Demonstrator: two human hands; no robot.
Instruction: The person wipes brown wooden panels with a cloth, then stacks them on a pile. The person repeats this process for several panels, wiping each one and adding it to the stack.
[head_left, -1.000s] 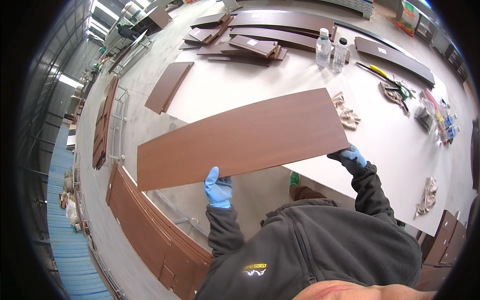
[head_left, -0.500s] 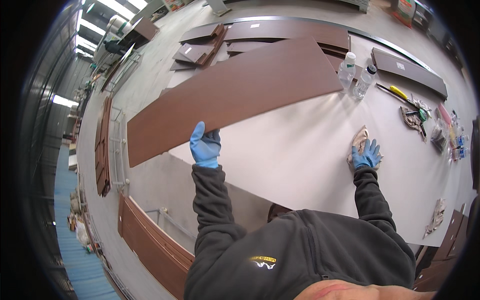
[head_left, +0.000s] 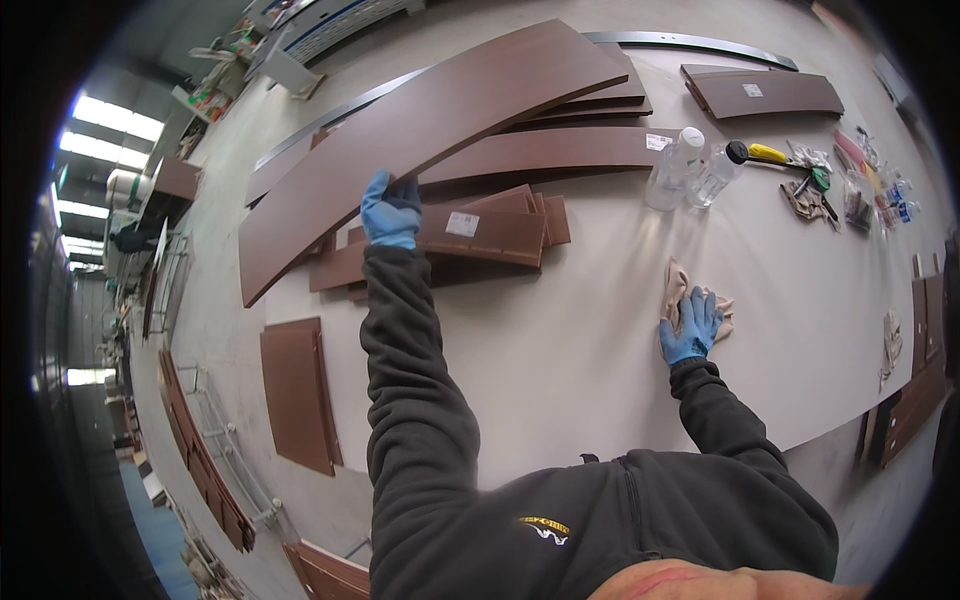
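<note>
My left hand [head_left: 391,211], in a blue glove, grips the near edge of a long brown panel [head_left: 430,105]. The panel is raised and tilted over the far left of the white table [head_left: 560,350]. Its thumb shows on the near side; the other fingers are partly hidden by the panel. My right hand [head_left: 693,325], also blue-gloved, rests on a crumpled beige cloth [head_left: 676,283] and presses it to the tabletop. Just beyond the cloth stand a clear bottle with a white cap [head_left: 677,170] and another with a black cap [head_left: 718,175].
Brown panels [head_left: 500,230] lie stacked under and beyond the raised one. More panels [head_left: 765,93] sit at the far right. A yellow-handled tool [head_left: 768,153], a green tape measure [head_left: 820,179] and a second rag [head_left: 890,345] lie rightward. Panels [head_left: 297,395] stand left of the table.
My left hand has carried the panel farther away over the table, uncovering stacked panels beneath. My right hand and the cloth appear slightly farther left, while the whole view has also turned.
</note>
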